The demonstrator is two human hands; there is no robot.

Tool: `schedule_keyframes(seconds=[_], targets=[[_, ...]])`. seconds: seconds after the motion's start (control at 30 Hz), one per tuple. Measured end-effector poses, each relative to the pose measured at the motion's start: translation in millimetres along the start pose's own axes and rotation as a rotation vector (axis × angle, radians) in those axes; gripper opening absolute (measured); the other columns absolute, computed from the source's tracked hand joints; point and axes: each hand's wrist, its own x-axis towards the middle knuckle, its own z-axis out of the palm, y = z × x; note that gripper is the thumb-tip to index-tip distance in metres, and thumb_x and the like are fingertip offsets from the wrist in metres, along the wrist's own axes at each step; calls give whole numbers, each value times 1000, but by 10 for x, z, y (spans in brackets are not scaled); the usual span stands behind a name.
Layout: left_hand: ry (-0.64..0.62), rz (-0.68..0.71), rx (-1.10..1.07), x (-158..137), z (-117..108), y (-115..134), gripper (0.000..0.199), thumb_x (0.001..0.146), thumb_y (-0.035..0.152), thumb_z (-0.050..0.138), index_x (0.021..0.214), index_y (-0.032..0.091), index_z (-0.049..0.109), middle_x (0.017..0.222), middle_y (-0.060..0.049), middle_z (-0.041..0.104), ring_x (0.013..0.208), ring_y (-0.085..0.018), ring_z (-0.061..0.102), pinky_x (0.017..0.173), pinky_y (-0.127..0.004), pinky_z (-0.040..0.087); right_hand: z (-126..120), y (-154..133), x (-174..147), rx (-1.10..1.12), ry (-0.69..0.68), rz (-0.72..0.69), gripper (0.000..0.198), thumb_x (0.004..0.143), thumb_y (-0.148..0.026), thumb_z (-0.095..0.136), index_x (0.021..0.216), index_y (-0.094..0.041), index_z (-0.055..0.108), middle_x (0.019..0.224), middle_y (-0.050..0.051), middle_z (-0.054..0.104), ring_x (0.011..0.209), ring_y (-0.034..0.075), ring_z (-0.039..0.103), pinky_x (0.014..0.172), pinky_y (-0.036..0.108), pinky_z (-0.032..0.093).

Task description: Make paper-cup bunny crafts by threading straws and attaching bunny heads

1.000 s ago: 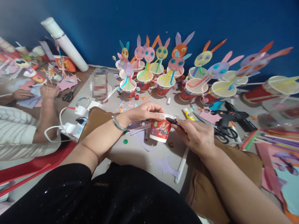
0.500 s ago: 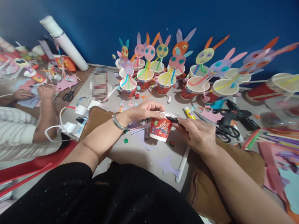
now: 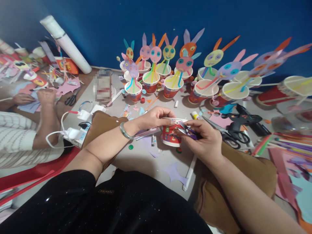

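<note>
A red printed paper cup (image 3: 172,138) is upright in front of me. My left hand (image 3: 156,118) is closed on its left side and rim, with the thumb along the outside. In my right hand (image 3: 203,136) are small scissors (image 3: 191,132) with purple showing at the handles. Their two silver blades are apart and point left at the cup's upper right side. Whether they touch the cup wall, I cannot tell. My fingers partly hide the handles and the rim.
Several paper cups (image 3: 151,87) with rabbit-face straws stand along the blue wall. Large black-handled scissors (image 3: 232,139) and a black glue gun (image 3: 247,120) lie at right. A power strip (image 3: 78,135) is at left, beside another person's hand (image 3: 46,97). Purple paper (image 3: 175,172) lies near me.
The cup has shifted slightly right. The scissors in my right hand have turned, and their blades now show apart. My left hand has moved a little right with the cup.
</note>
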Motion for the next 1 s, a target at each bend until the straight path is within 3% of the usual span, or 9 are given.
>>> schedule_keyframes(seconds=[0.13,0.33,0.5,0.73,1.0], targets=[[38,28,-35,-13,51,-45,45,73,50,90,89,12,72,84,-4,73,75,-11,65,72,-25,51,34,51,34,146,83,147,27,85,-34,80,101,-26,60,63,-5,64,49,14,58,50,28,45],[104,155,-12,8,23,-57,38,79,47,86,89,14,70,83,-3,71,74,-10,64,71,-25,52,4,78,141,414,105,399,42,81,-49,84,96,-27,52,59,-8,59,47,13,53,45,26,41],[223,219,52,49,15,-105,36,80,46,83,87,15,68,82,-1,67,75,-10,61,73,-25,51,2,49,125,411,103,386,43,83,-60,79,89,-25,56,55,-9,45,44,9,38,42,25,32],[365,257,114,47,76,-159,35,82,46,78,87,16,62,83,0,63,77,-10,58,72,-24,48,40,-51,53,465,-41,396,42,94,-64,65,83,-23,61,54,-6,44,44,10,35,40,25,28],[436,209,116,39,180,-178,22,86,31,73,82,18,56,79,2,58,76,-10,53,70,-24,44,177,-140,-14,783,-252,655,43,96,-64,60,83,-23,57,56,-8,37,41,9,29,37,24,22]])
